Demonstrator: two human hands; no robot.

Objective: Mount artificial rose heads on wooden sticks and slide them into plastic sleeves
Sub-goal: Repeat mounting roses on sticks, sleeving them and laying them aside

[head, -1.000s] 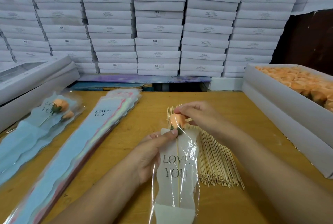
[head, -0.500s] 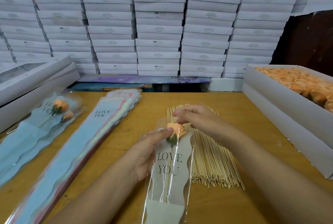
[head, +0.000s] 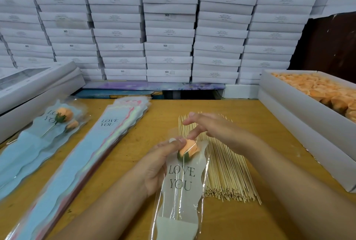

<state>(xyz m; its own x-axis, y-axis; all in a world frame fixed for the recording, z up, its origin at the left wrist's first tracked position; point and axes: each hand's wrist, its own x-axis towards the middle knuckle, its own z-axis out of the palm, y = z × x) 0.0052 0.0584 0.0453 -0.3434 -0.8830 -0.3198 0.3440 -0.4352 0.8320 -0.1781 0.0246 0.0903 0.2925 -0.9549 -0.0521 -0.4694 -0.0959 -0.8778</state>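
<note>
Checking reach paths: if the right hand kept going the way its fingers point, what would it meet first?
The right hand points left and slightly down, fingers spread. First in line is probably the sleeve top and the rose head that the left hand holds; its index finger already looks close. Depth is uncertain.

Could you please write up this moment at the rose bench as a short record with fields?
rose in work: orange rose on its stick, inside the white LOVE YOU sleeve
left hand: grips the sleeve at the rose, thumb on top
right hand: fingers straight, above the sleeve's top, holding nothing
stick pile: on the table, right of the sleeve
finished roses: sleeved, far left
empty sleeves: stacked left of centre
rose heads box: far right
</note>
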